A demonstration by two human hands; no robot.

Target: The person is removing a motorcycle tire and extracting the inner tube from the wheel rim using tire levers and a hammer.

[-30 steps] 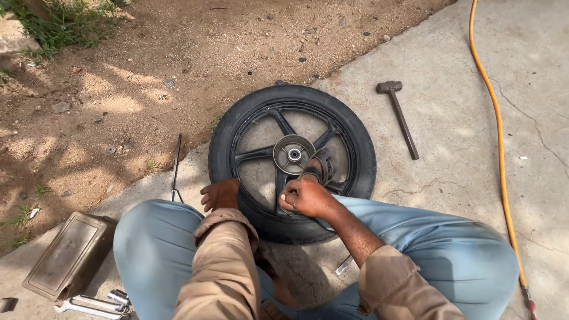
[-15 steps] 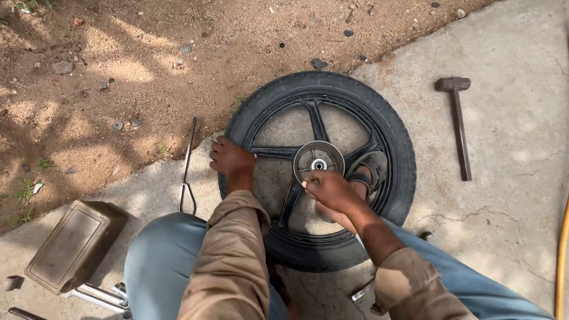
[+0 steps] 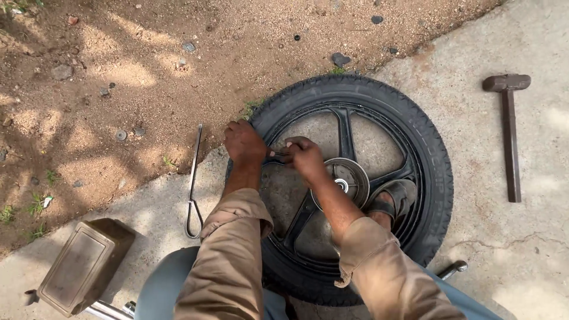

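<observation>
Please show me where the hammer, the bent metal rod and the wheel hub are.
hammer (image 3: 510,139): head view, on the middle of its handle.
bent metal rod (image 3: 193,178): head view, on its straight shaft.
wheel hub (image 3: 349,178): head view, on the round metal face.

No packages, labels, signs or screens in view.

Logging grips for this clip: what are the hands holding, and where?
Both hands, left and right, meet at the wheel's rim, pinching a small part between them; what it is cannot be told.
</observation>
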